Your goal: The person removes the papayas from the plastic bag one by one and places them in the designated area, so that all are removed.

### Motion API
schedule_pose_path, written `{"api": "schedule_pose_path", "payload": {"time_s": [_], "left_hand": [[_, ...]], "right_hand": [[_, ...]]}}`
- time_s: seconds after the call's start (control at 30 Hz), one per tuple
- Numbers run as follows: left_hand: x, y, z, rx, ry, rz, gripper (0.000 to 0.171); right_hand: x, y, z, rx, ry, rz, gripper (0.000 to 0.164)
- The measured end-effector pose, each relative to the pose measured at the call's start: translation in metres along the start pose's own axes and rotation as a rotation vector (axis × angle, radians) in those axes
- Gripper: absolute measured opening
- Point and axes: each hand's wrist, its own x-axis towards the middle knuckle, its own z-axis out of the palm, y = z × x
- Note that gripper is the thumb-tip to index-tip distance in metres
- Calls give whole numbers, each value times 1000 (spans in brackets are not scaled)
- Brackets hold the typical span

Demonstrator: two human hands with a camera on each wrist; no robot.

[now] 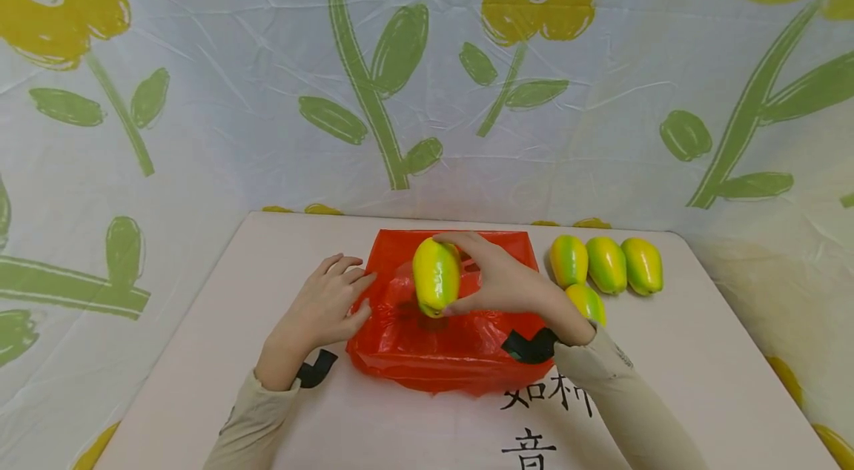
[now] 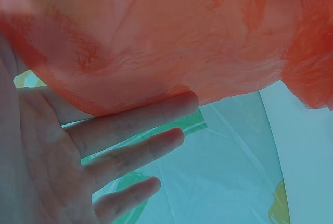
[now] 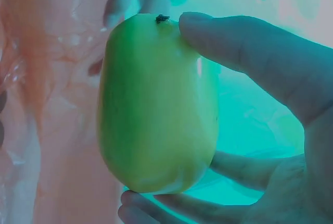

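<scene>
My right hand (image 1: 503,273) pinches a yellow-green papaya (image 1: 436,277) between thumb and fingertips, over the red plastic bag (image 1: 454,370). In the right wrist view the papaya (image 3: 158,104) has a small dark stem mark at its top end, right by the thumb tip. My left hand (image 1: 327,299) is at the bag's left side with fingers spread. The left wrist view shows those fingers (image 2: 135,114) fairly straight along the edge of the bag (image 2: 171,41), which covers part of the hand.
The bag has a boxy shape on the pale table (image 1: 200,381). To its right lie several more papayas (image 1: 607,265), one partly hidden behind my right wrist. Black characters (image 1: 529,449) are printed on the table near me. A flower-patterned cloth (image 1: 567,159) hangs behind.
</scene>
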Motion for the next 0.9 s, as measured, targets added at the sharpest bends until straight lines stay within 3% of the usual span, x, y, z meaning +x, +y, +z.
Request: {"api": "schedule_pose_path", "payload": {"time_s": [0.47, 0.9], "left_hand": [[0, 1, 0, 0, 22, 22, 42], [1, 1, 2, -1, 14, 22, 42]], "right_hand": [[-45, 5, -12, 227, 111, 28, 92], [-90, 42, -33, 373, 213, -74, 95]]}}
